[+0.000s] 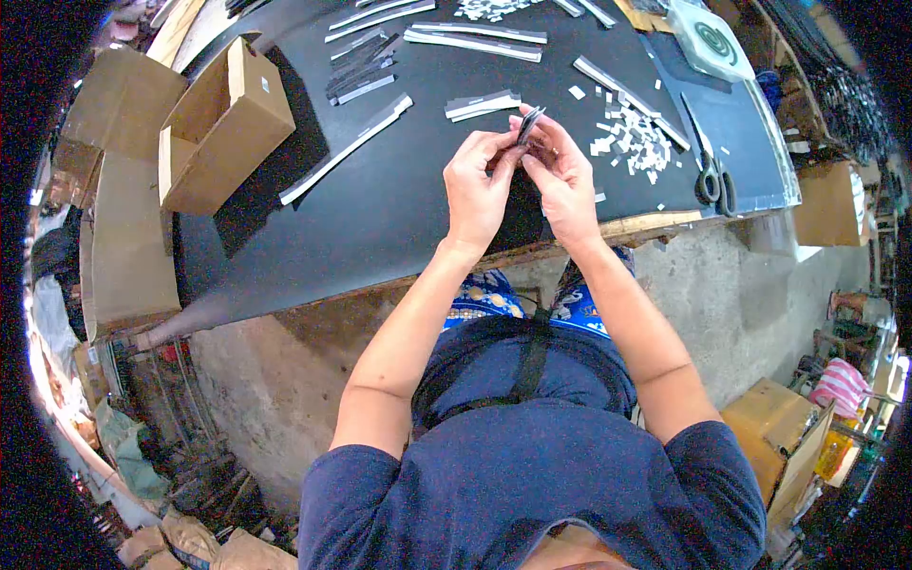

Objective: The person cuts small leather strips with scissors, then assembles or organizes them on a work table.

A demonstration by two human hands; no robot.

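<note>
Over the black-topped table (pixel 370 228), my left hand (pixel 478 185) and my right hand (pixel 568 185) meet, fingers closed on a small bundle of thin dark pieces with pale edges (pixel 530 122). Both thumbs press at its lower end, and part of it is hidden by the fingers. Just behind lies a short pile of black-and-white strips (pixel 483 104). To the right of my right hand is a scattered heap of small white and grey cut pieces (pixel 636 141), beside a long strip (pixel 627 100).
Black-handled scissors (pixel 708 180) rest near the right table edge. An open cardboard box (pixel 233 123) stands at the left. More strips (pixel 475 40) and a dark strip bundle (pixel 361 68) lie farther back. A clear container with a green coil (pixel 711 40) sits at the back right.
</note>
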